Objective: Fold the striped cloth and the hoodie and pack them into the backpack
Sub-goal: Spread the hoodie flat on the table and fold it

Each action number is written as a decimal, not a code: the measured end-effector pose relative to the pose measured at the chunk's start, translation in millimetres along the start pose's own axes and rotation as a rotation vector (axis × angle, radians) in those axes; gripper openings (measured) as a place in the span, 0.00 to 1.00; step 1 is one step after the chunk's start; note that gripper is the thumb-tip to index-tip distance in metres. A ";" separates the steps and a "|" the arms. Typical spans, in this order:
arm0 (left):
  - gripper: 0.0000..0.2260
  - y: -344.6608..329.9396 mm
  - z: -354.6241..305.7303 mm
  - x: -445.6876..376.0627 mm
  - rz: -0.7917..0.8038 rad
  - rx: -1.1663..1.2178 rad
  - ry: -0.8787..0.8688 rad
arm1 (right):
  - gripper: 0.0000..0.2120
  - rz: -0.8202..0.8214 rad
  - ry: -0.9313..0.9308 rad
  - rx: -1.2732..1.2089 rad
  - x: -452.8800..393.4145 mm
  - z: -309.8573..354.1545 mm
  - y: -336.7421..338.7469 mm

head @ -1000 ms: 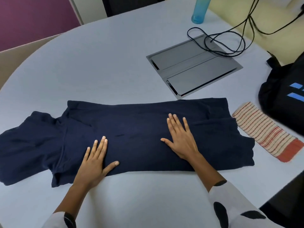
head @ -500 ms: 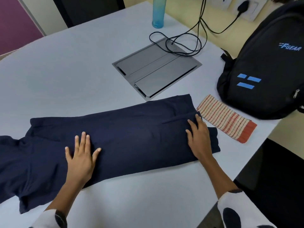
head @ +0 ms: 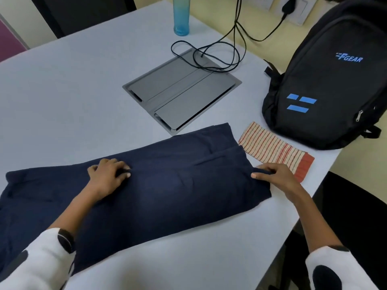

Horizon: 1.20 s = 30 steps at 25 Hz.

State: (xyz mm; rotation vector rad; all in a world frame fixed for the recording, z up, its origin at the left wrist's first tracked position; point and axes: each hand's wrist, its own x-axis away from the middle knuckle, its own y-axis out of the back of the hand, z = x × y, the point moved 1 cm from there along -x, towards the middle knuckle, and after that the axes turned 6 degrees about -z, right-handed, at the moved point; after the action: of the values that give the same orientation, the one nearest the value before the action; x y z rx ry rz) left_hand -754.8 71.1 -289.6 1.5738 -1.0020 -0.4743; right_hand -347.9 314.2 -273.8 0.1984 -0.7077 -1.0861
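A navy hoodie (head: 167, 189) lies folded into a long band across the table, its hood end running off the left edge of the view. My left hand (head: 106, 177) rests on the middle of it with fingers curled, pinching the fabric. My right hand (head: 272, 176) pinches the hoodie's right hem edge. Just beyond that hand lies the striped cloth (head: 274, 149), folded into a narrow strip with an orange end. The black backpack (head: 330, 80) with blue marks stands upright at the table's right edge, zipped shut as far as I can see.
A grey cable hatch (head: 182, 95) is set into the table (head: 73, 91) behind the hoodie, with a coiled black cable (head: 209, 55) on it running to a wall socket. A blue bottle (head: 181, 15) stands at the back. The table edge drops off at the right.
My right hand slid to the hoodie's right hem and closed on it. My left hand went from flat to curled on the fabric. The view swung right, bringing the whole backpack in.
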 end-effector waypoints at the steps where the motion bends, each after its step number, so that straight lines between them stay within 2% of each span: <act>1: 0.04 7.6 7.3 -1.2 0.072 0.147 0.029 | 0.16 0.057 -0.025 -0.009 -1.0 2.3 3.2; 4: 0.05 31.4 24.4 2.6 0.295 0.609 0.180 | 0.15 0.099 -0.008 -0.060 -4.8 12.4 4.6; 7: 0.10 32.4 37.0 1.3 0.259 0.618 0.306 | 0.08 0.072 -0.032 -0.196 -13.4 23.6 -17.1; 9: 0.11 23.5 43.1 -3.9 0.200 0.536 0.357 | 0.08 -0.010 -0.049 -0.142 -25.1 24.8 -36.6; 11: 0.05 15.3 41.4 -6.2 0.095 0.392 0.361 | 0.10 -0.118 -0.046 -0.061 -35.3 21.4 -50.8; 12: 0.04 11.3 36.8 -3.5 -0.008 0.316 0.336 | 0.11 -0.166 -0.055 -0.064 -38.8 19.3 -54.4; 14: 0.12 4.7 20.4 13.0 -0.281 0.206 0.273 | 0.13 -0.232 -0.079 -0.103 -37.7 19.5 -56.6; 16: 0.15 -2.4 3.9 43.1 -0.497 0.228 0.245 | 0.16 -0.236 -0.100 -0.087 -29.2 24.4 -56.1; 20: 0.17 -33.7 0.0 122.1 -0.580 0.353 0.316 | 0.33 -0.043 -0.154 -0.035 -8.1 28.3 -47.6; 22: 0.12 -39.3 0.9 159.5 -0.623 0.449 0.475 | 0.37 -0.081 -0.142 0.055 -3.1 30.7 -47.3; 25: 0.10 -44.0 6.7 192.5 -0.606 0.580 0.740 | 0.35 -0.237 -0.003 0.311 2.0 46.2 -66.4; 28: 0.09 -42.8 12.6 195.4 -0.589 0.570 0.745 | 0.30 -0.423 0.264 0.477 13.7 67.0 -108.4; 30: 0.09 -36.4 13.1 193.4 -0.630 0.549 0.788 | 0.24 -0.399 0.450 0.514 23.1 79.6 -150.4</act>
State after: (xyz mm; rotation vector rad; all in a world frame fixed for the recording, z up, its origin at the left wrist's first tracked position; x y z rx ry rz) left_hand -645.3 -92.9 -285.4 2.3079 0.0045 0.0525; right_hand -501.8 237.9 -274.9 1.0276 -0.5349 -1.1602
